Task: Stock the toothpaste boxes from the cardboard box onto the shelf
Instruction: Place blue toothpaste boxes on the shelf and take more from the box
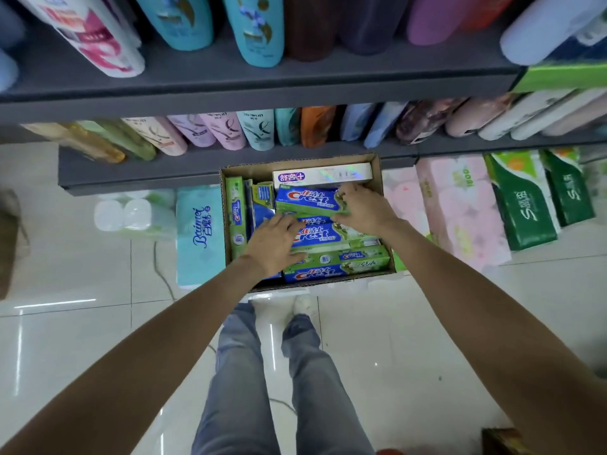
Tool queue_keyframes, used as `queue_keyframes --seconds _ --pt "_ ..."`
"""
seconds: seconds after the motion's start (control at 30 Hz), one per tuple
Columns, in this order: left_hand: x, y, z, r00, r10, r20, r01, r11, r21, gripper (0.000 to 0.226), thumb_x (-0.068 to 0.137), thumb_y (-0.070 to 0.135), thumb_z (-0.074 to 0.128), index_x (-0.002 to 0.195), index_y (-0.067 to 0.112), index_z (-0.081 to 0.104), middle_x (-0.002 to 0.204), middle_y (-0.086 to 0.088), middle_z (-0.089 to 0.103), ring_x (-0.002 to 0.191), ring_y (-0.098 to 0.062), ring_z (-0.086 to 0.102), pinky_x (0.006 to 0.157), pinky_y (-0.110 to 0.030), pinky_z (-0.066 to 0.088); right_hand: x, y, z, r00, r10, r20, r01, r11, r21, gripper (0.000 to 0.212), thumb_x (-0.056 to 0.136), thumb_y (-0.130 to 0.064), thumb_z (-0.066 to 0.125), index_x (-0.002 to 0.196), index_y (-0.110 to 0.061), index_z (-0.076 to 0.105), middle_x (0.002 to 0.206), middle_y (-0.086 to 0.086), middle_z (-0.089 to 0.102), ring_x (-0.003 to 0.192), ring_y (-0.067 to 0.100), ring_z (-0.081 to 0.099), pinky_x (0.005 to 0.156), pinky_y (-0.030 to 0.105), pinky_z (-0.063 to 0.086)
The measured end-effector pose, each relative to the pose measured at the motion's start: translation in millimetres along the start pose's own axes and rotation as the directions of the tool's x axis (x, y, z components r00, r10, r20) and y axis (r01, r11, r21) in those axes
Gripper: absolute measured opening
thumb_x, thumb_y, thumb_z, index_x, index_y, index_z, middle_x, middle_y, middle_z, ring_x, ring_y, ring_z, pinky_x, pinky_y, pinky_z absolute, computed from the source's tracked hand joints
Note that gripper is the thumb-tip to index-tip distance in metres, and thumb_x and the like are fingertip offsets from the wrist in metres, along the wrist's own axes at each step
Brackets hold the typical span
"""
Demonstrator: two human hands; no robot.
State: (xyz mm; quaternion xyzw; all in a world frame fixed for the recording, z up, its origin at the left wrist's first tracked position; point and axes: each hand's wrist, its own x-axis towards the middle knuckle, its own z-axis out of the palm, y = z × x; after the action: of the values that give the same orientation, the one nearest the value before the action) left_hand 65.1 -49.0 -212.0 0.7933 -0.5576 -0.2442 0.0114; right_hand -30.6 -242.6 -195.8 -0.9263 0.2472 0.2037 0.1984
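Observation:
An open cardboard box [224,205] stands on the floor below the shelves, filled with several green-and-blue Crest toothpaste boxes. A white toothpaste box [323,175] lies along its far side. My right hand [361,206] grips the right end of the upper Crest box [305,201], fingers curled over its far edge and thumb under its near edge. My left hand [274,243] lies with straight fingers on a Crest box [323,236] in the middle of the carton. Another Crest box [331,267] lies at the near side.
Two grey shelves [230,100] with shampoo bottles [259,128] hang over the carton. Tissue packs [198,231] and toilet roll packs [460,205] flank it on the tiled floor. Green packs [522,201] stand at the right. My legs and shoes [305,305] are just behind the carton.

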Motion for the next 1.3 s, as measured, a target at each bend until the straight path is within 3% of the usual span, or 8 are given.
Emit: queue_keyframes --seconds 0.23,0.4,0.57,0.7,0.87,0.97,1.17,1.3 --pt "17.0 14.0 -6.9 0.994 -0.036 0.099 0.043 0.996 -0.073 0.063 0.088 0.038 0.06 0.139 0.013 0.035 0.136 -0.011 0.038 0.127 -0.026 0.036 0.101 -0.038 0.041 -16.2 1.8 -9.8 0.988 0.072 -0.134 -0.06 0.994 0.09 0.054 0.082 -0.04 0.064 0.118 -0.011 0.036 0.111 0.009 0.064 0.097 0.032 0.061 0.067 0.032 0.039" --pt "-11.4 13.9 -49.7 1.0 -0.015 0.0 0.015 0.999 -0.047 0.056 0.088 0.04 0.057 0.133 0.014 0.036 0.137 -0.01 0.042 0.112 -0.026 0.052 0.083 -0.035 0.046 -44.7 4.3 -46.7 0.964 0.039 -0.263 -0.01 0.994 0.111 0.053 0.082 -0.037 0.066 0.121 -0.014 0.039 0.117 0.007 0.062 0.098 0.03 0.061 0.064 0.03 0.036" --pt "-57.4 -1.4 -114.6 0.991 -0.076 -0.113 0.068 0.995 -0.069 0.058 0.087 0.035 0.062 0.134 0.017 0.035 0.13 -0.008 0.052 0.117 -0.025 0.049 0.095 -0.034 0.037 -75.4 -9.8 -99.0 0.949 -0.101 -0.3 0.113 0.993 0.022 0.062 0.086 -0.046 0.059 0.136 -0.018 0.036 0.127 0.009 0.055 0.106 0.03 0.057 0.069 0.032 0.038" --pt "-92.1 -11.3 -178.0 0.947 -0.068 -0.313 0.075 0.997 0.009 0.071 0.073 0.027 0.075 0.135 0.018 0.043 0.126 -0.008 0.057 0.114 -0.029 0.053 0.094 -0.037 0.039 -102.3 -43.1 -152.1 0.843 -0.273 -0.464 0.237 0.962 -0.136 0.068 0.084 -0.063 0.042 0.134 -0.017 0.045 0.107 0.009 0.059 0.096 0.031 0.061 0.066 0.034 0.046" --pt "-136.0 -19.3 -259.8 0.886 -0.052 -0.46 0.124 0.984 0.127 0.062 0.064 0.048 0.072 0.117 0.02 0.055 0.101 -0.005 0.062 0.071 -0.032 0.066 0.054 -0.037 0.052 -126.1 -98.6 -234.2 0.682 -0.452 -0.575 0.344 0.892 -0.294 0.067 0.082 -0.064 0.036 0.133 -0.023 0.044 0.099 0.004 0.057 0.09 0.028 0.061 0.065 0.034 0.049" --pt "-158.2 -23.2 -309.5 0.819 0.021 -0.573 0.108 0.976 0.19 0.06 0.066 0.062 0.046 0.116 0.029 0.039 0.103 -0.001 0.065 0.07 -0.03 0.066 0.05 -0.034 0.048 -136.1 -134.1 -288.7 0.577 -0.534 -0.618 0.336 0.845 -0.416 0.065 0.082 -0.065 0.035 0.131 -0.023 0.043 0.096 0.005 0.062 0.082 0.029 0.064 0.057 0.033 0.048" --pt "-202.1 -43.6 -415.7 0.664 0.137 -0.735 0.141 0.943 0.303 0.057 0.067 0.061 0.061 0.111 0.033 0.041 0.085 0.012 0.069 0.062 -0.016 0.065 0.04 -0.021 0.025 -142.9 -202.1 -392.0 0.371 -0.571 -0.733 0.292 0.82 -0.492 0.059 0.084 -0.066 0.033 0.127 -0.027 0.041 0.103 -0.004 0.063 0.091 0.021 0.063 0.057 0.028 0.04" --pt "-217.4 -78.4 -466.8 0.507 0.252 -0.824 0.127 0.924 0.361 0.049 0.071 0.061 0.054 0.112 0.035 0.048 0.099 0.012 0.067 0.079 -0.012 0.066 0.048 -0.024 0.044 -129.0 -232.6 -434.0 0.322 -0.505 -0.801 0.308 0.856 -0.416 0.055 0.086 -0.061 0.038 0.13 -0.029 0.037 0.118 -0.008 0.058 0.1 0.021 0.059 0.062 0.03 0.038"
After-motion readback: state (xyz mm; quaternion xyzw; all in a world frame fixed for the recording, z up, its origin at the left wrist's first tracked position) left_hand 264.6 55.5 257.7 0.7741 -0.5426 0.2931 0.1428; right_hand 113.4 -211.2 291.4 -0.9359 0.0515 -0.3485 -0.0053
